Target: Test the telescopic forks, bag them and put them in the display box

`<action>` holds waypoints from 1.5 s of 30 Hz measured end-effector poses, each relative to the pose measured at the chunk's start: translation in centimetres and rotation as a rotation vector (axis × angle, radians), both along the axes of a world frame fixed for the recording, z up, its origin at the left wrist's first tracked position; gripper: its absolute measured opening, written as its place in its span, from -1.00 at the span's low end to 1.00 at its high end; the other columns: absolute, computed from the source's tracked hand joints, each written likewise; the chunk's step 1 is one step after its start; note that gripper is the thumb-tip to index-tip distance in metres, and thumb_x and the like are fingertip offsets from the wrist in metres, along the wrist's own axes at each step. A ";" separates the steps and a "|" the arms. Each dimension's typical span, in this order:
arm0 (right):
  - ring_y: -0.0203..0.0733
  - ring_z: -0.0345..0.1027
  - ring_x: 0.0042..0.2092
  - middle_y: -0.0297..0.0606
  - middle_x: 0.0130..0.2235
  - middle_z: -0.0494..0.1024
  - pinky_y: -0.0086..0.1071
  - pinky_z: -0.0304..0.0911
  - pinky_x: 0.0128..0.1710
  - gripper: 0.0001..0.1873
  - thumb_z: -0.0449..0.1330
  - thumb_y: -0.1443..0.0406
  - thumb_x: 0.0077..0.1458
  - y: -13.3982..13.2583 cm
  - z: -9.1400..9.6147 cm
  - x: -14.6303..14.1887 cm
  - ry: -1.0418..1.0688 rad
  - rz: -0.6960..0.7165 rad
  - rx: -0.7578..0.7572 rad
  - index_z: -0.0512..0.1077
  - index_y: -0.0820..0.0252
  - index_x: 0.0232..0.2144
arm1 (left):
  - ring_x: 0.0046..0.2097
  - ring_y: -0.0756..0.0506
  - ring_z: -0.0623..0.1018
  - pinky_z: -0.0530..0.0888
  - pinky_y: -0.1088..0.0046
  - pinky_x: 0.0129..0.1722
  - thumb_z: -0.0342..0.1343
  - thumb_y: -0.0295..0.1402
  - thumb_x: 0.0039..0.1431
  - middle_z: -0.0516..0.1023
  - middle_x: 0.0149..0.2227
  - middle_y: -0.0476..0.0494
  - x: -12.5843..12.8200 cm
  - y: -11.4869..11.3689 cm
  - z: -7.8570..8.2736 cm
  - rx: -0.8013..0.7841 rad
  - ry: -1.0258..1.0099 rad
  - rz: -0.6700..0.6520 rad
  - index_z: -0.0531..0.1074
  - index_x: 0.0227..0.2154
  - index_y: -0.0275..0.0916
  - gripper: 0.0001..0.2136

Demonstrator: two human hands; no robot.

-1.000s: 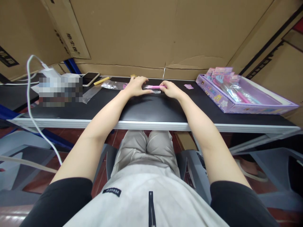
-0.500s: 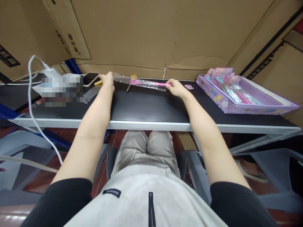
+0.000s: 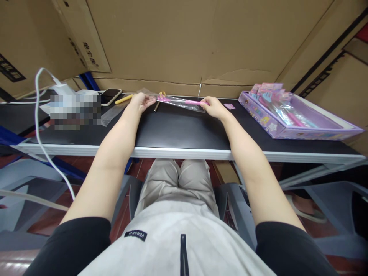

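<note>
A pink stick-shaped toy in a clear plastic sleeve (image 3: pixel 181 102) lies along the far edge of the black table (image 3: pixel 178 132). My right hand (image 3: pixel 214 107) pinches the sleeve's right end, fingers closed on it. My left hand (image 3: pixel 140 102) rests at the sleeve's left end with its fingers curled on the plastic. A small yellow-headed stick (image 3: pixel 159 100) lies just behind the sleeve between my hands.
A purple tray (image 3: pixel 290 128) holding several packed toys stands at the right. A phone (image 3: pixel 109 95), a yellow stick (image 3: pixel 123 99), empty clear sleeves (image 3: pixel 112 113) and a white charger with cable (image 3: pixel 43 115) lie at the left. Cardboard walls stand behind the table.
My left hand went left toward the phone, then came back right to the sleeve's left end. The sleeved pink toy shifted slightly farther back and right; my right hand kept its grip.
</note>
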State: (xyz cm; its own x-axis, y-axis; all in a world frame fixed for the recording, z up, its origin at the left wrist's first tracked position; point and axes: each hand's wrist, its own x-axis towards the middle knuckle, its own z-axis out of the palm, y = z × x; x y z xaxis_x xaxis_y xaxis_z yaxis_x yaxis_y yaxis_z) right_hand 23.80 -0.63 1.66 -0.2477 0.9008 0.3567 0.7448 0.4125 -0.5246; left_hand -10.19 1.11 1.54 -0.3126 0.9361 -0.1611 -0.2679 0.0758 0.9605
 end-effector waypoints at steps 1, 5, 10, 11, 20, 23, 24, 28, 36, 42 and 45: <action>-0.09 0.39 -0.24 -0.20 -0.34 0.56 -0.17 0.41 -0.01 -0.83 0.27 0.20 0.34 -0.1 0.1 -0.1 0.009 0.010 -0.006 0.53 0.17 -0.27 | 0.19 -0.12 0.71 0.66 0.50 0.15 -0.01 -0.70 0.23 0.72 -0.16 -0.29 0.1 -0.2 0.1 -0.001 0.006 -0.023 0.57 -0.02 -0.29 -0.62; -0.10 0.39 -0.28 -0.21 -0.40 0.54 -0.15 0.45 -0.06 -0.73 0.33 0.10 0.31 -0.6 0.3 -0.4 0.046 0.051 -0.035 0.56 0.18 -0.30 | 0.18 -0.14 0.72 0.67 0.44 0.18 0.02 -0.69 0.21 0.74 -0.13 -0.28 0.6 -0.6 0.2 0.005 -0.008 -0.059 0.56 0.07 -0.30 -0.57; -0.19 0.28 -0.38 -0.27 -0.46 0.46 -0.23 0.38 -0.28 -0.61 0.49 0.00 0.21 -1.6 0.7 -0.8 0.192 0.064 -0.135 0.62 0.22 -0.28 | 0.15 -0.16 0.74 0.71 0.40 0.14 0.12 -0.62 0.21 0.75 -0.10 -0.24 0.6 -0.5 0.1 0.030 -0.067 -0.048 0.51 0.19 -0.25 -0.51; -0.23 0.23 -0.41 -0.32 -0.49 0.40 -0.27 0.31 -0.34 -0.60 0.51 -0.01 0.20 -1.8 0.8 -0.9 0.232 0.061 -0.164 0.63 0.23 -0.28 | 0.14 -0.15 0.74 0.71 0.42 0.12 0.13 -0.62 0.21 0.75 -0.11 -0.24 0.6 -0.4 0.0 0.033 -0.082 -0.049 0.51 0.18 -0.26 -0.53; -0.43 -0.06 -0.52 -0.45 -0.53 0.27 -0.45 -0.12 -0.54 -0.73 0.49 0.18 0.27 -3.5 2.2 -1.1 0.417 0.170 -0.434 0.58 0.25 -0.33 | 0.19 -0.17 0.72 0.69 0.43 0.13 0.15 -0.56 0.29 0.74 0.00 -0.32 0.3 -0.2 -0.3 0.060 -0.001 -0.091 0.53 0.03 -0.23 -0.71; -0.44 -0.01 -0.53 -0.39 -0.48 0.40 -0.46 -0.07 -0.55 -0.74 0.52 0.22 0.24 -3.8 2.3 -1.3 0.411 0.208 -0.489 0.57 0.25 -0.34 | 0.19 -0.19 0.73 0.69 0.36 0.17 0.11 -0.57 0.29 0.76 -0.07 -0.30 0.3 -0.4 -0.1 0.050 -0.072 -0.063 0.52 0.07 -0.22 -0.67; -0.45 0.00 -0.53 -0.37 -0.47 0.43 -0.46 -0.07 -0.57 -0.73 0.53 0.22 0.24 -3.8 2.2 -1.4 0.410 0.209 -0.486 0.57 0.26 -0.36 | 0.18 -0.20 0.73 0.69 0.35 0.17 0.09 -0.56 0.29 0.76 -0.09 -0.30 0.3 -0.4 -0.1 0.047 -0.090 -0.057 0.51 0.09 -0.23 -0.66; -0.47 0.02 -0.57 -0.35 -0.51 0.48 -0.48 -0.11 -0.62 -0.72 0.54 0.20 0.24 -3.9 2.1 -1.6 0.427 0.181 -0.428 0.62 0.31 -0.32 | 0.17 -0.23 0.74 0.70 0.33 0.16 0.12 -0.46 0.38 0.77 -0.02 -0.34 0.4 -0.5 0.0 0.048 -0.091 -0.054 0.48 0.21 -0.27 -0.63; -0.49 0.05 -0.65 -0.40 -0.59 0.48 -0.52 -0.09 -0.68 -0.71 0.51 0.22 0.30 -4.2 2.3 -2.2 0.454 0.116 -0.400 0.65 0.39 -0.12 | 0.15 -0.21 0.76 0.67 0.34 0.19 -0.07 -0.49 0.51 0.77 0.02 -0.39 0.6 -1.2 0.5 0.001 -0.278 0.021 0.41 0.34 -0.30 -0.57; -0.47 0.11 -0.65 -0.40 -0.53 0.56 -0.51 -0.05 -0.67 -0.86 0.41 0.38 0.38 -4.5 2.5 -2.2 0.425 0.134 -0.433 0.51 0.29 -0.23 | 0.16 -0.24 0.76 0.68 0.29 0.19 -0.05 -0.53 0.44 0.79 -0.04 -0.34 0.4 -1.2 0.4 0.007 -0.265 0.009 0.40 0.39 -0.26 -0.49; -0.47 0.10 -0.63 -0.39 -0.54 0.55 -0.51 -0.06 -0.65 -0.77 0.40 0.42 0.36 -4.5 2.6 -2.2 0.401 0.101 -0.400 0.44 0.24 -0.31 | 0.18 -0.22 0.75 0.68 0.34 0.17 -0.07 -0.54 0.45 0.79 -0.04 -0.35 0.5 -1.2 0.4 0.004 -0.248 0.000 0.39 0.40 -0.28 -0.48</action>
State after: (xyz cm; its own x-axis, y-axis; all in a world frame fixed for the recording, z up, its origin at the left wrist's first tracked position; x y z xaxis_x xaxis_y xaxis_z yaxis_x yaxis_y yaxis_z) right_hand 21.59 -5.15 4.30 -0.2548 0.9640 0.0765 0.4223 0.1821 -0.8880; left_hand -9.73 -0.08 1.96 -0.2638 0.9369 -0.2295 -0.4958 0.0724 0.8654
